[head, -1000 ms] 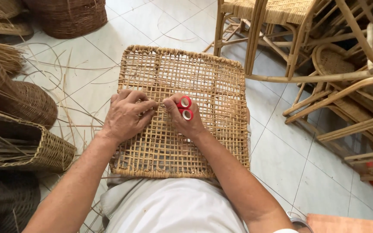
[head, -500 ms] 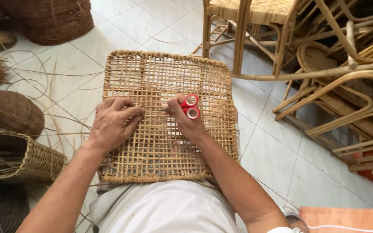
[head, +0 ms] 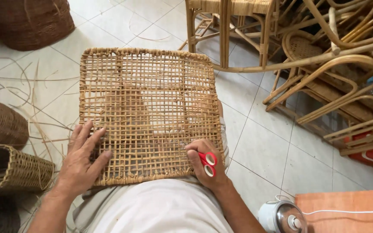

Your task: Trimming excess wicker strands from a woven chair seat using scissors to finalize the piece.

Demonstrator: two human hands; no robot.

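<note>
A square woven rattan panel (head: 150, 99) lies across my lap, its open lattice partly filled in at the middle. My left hand (head: 82, 159) rests flat on the panel's near left corner, fingers spread. My right hand (head: 206, 166) sits at the near right edge, holding red-handled scissors (head: 208, 163) with fingers through the loops; the blades are hidden under the hand.
Woven baskets (head: 9, 170) stand at the left, with a dark one (head: 26, 19) at the far left. Loose cane strands (head: 31, 86) litter the tiled floor. Rattan chair frames (head: 324, 64) crowd the right. A small fan (head: 281, 218) and an orange surface (head: 346, 211) are near right.
Both hands slid from the panel's middle toward its near edge, the left to the left corner, the right with the scissors to the right. The view shifted and is closer.
</note>
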